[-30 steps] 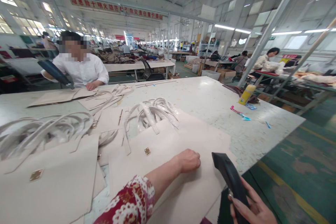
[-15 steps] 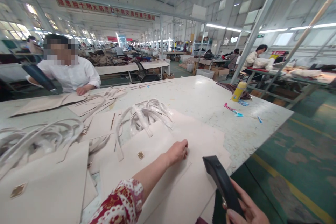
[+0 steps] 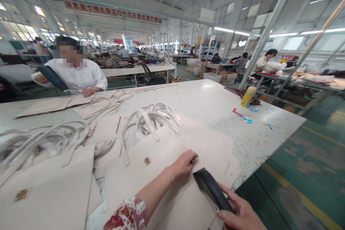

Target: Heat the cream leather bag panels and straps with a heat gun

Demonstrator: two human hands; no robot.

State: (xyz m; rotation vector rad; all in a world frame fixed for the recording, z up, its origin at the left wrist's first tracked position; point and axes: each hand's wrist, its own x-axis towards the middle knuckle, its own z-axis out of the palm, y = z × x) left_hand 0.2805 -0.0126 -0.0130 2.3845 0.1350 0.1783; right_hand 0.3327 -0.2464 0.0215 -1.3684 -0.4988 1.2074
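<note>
My left hand [image 3: 184, 164] rests on the beige leather pieces [image 3: 207, 140] stacked on the table, its fingers curled together at a piece's edge; what they hold, if anything, is hidden. In my right hand [image 3: 237, 210] is a black handheld tool [image 3: 215, 192], its wide flat head over the leather just right of my left hand. A beige bag panel [image 3: 129, 172] with a small gold plate [image 3: 147, 161] and straps lies under my left forearm. Another beige panel [image 3: 51, 183] with a gold plate [image 3: 22, 194] is at the lower left.
Wrapped handles [image 3: 151, 118] lie behind the panels. Across the white table [image 3: 199, 97], a person in a white shirt [image 3: 78, 75] holds a dark tool over beige pieces. A yellow bottle [image 3: 248, 96] and small pink and blue items [image 3: 242, 115] stand or lie at the right.
My right hand and the black tool have moved left, closer to my left hand. The view has shifted slightly. Across the table, the person's dark tool has shifted.
</note>
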